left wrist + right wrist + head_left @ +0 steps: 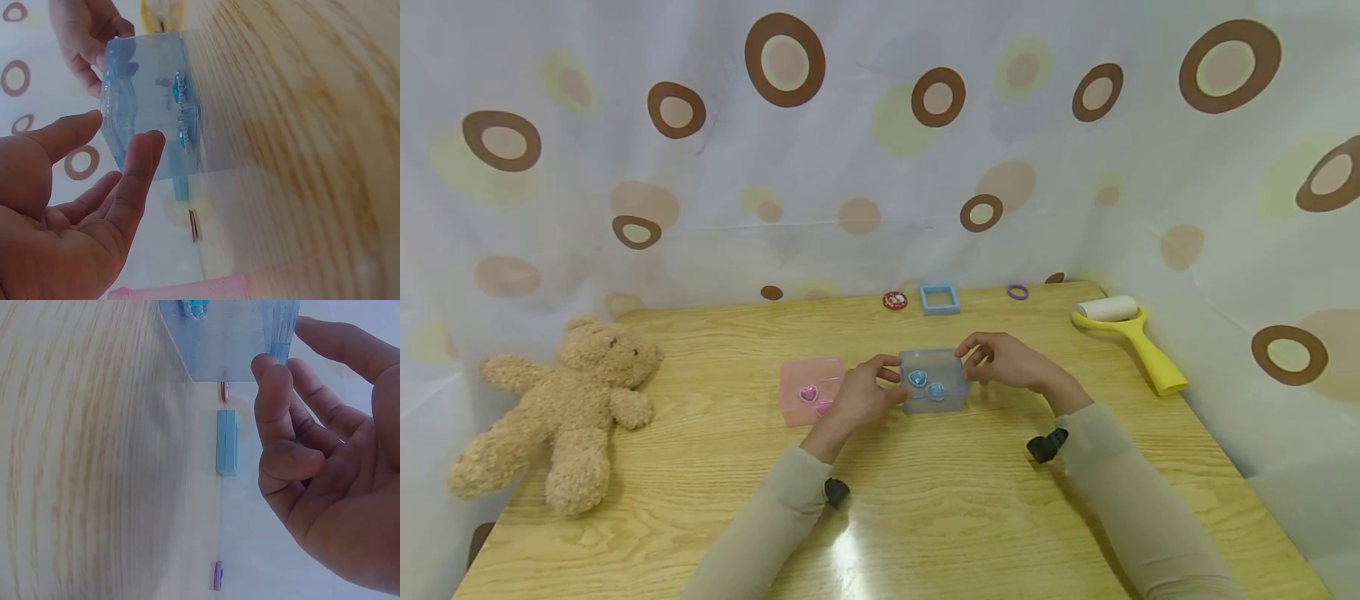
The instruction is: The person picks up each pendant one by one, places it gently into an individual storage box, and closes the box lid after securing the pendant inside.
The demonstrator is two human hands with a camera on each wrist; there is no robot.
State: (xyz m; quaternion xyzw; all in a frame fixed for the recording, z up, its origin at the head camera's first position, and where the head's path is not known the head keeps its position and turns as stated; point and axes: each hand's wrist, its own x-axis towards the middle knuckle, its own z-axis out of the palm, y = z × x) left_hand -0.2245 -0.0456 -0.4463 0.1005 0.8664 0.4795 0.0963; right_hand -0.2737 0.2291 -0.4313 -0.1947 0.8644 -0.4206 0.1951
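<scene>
A clear blue plastic box [934,400] sits on the wooden table between both hands. Inside lie two blue jewelled ornaments with beaded edges, one a heart [917,378], the other rounder [935,391]. At the box's left side is my left hand [867,393], its thumb and fingers [134,181] extended and spread beside the wall. My right hand [1003,362] has bent fingers at the right side; in the right wrist view they pinch the box's upper edge [282,337]. Partly behind the left hand stands a clear pink box [793,379] with pink heart ornaments [808,393].
Along the back lie a red round badge-like piece [895,300], a light blue square frame [939,310] and a purple ring [1018,292]. A yellow-handled lint roller [1153,358] is at the right edge, a teddy bear [576,400] at the left. Patterned curtain [850,125] surrounds the table.
</scene>
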